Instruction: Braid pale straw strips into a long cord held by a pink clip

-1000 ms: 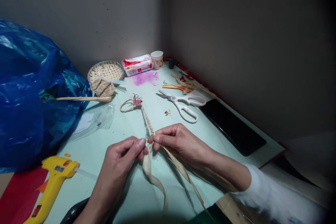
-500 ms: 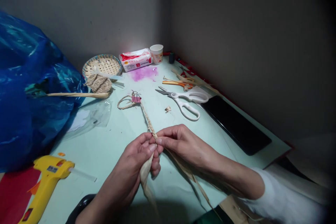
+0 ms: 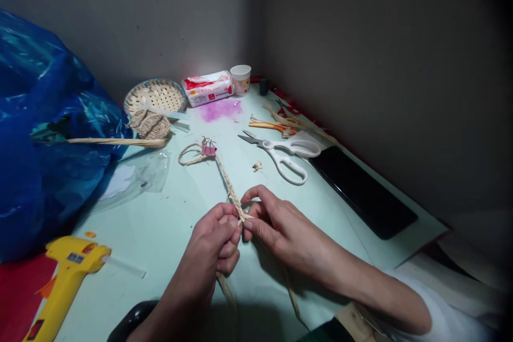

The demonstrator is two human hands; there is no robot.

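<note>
Dim corners, pale glow mid-wall, blurred right edge.

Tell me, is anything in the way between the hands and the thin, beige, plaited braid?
Nothing visible is in between: the left hand and the right hand both pinch the braid at its near end. The white-handled metal scissors lie off to the right, beyond the right hand.

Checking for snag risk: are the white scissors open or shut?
Slightly open: the white scissors show two blade tips apart, with the handles spread.
</note>
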